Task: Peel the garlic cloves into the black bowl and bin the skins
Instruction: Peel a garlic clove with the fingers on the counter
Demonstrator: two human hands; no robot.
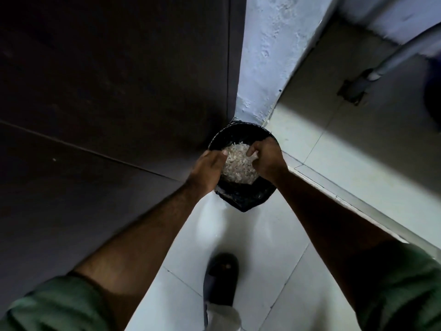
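The left hand (210, 167) cups one side of a heap of pale garlic skins (238, 164), fingers curved in against it, directly above the bin (243, 197) — a black-lined one standing on the floor in the corner. To its right, the right hand (267, 158) closes round the other side of the same heap, fingers curled into the papery mass. Both hands look pressed on the skins together; whether something rigid sits beneath the heap I cannot tell.

The likely trouble is spillage: the skins are light and loose, so if the hands part too high or off-centre, flakes may drift past the liner rim onto the pale floor tiles (253, 237). The liner sags at its near edge, which could let scraps slide outside it.

Count: two hands, one bin, one heap of skins, one dark shoe (222, 278) below. No black bowl or cloves in view.
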